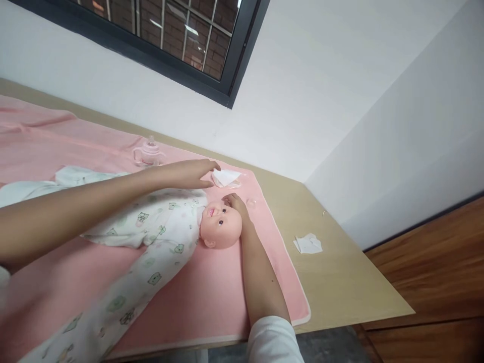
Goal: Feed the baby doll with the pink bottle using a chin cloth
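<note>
A bald baby doll (223,227) lies on its back in a white printed outfit, head toward the right and face up. My left arm reaches across above its body. At its end, my left hand (194,174) has thumb and fingers apart at the near edge of a white tissue (227,176), which lies over a clear, partly hidden item. Around the top of the doll's head curves my right forearm. My right hand (235,201) rests at the far side of the head, its bent fingers against it, partly hidden.
A pink baby bottle (148,151) with handles stands beyond my left arm. A pink mat (212,292) covers much of the wooden table (340,287). A small clear ring-like object (251,202) lies near my right hand. Another white tissue (309,244) is farther right, by the wall.
</note>
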The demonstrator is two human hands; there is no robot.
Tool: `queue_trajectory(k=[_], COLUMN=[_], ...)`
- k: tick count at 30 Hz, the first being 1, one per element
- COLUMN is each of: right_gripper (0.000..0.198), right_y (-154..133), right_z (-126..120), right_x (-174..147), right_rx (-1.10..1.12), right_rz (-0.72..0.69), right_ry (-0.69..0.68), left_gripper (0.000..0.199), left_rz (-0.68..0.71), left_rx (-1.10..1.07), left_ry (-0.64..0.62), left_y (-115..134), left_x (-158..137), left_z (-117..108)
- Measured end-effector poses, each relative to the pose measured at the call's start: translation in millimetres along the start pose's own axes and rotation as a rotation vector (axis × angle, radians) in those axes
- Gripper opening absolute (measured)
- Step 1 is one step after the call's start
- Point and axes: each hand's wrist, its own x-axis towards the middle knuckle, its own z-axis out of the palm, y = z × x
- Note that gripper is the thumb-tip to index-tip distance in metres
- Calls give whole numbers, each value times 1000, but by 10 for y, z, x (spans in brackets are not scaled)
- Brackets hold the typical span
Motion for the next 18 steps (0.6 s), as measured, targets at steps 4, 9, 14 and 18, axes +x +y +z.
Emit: queue_trajectory(k=[4,9,14,18], right_gripper=[19,25,27,28], right_y=[-35,-86,-204,-354], right_z=[-28,-103,-222,-279], right_x=[14,52,-8,-65], right_rx=[-25,-86,-114,-137], right_rz=[25,35,42,53], right_ry=[-27,-89,-125,-149], left_gripper=[58,47,61,69], left_rz=[133,190,221,149], left_rx=[-27,-101,-238,-334], left_ry=[-283,-612,-775,-792], left_y=[35,59,118,127], left_x=[398,670,752,799], left_z=[203,348,500,618])
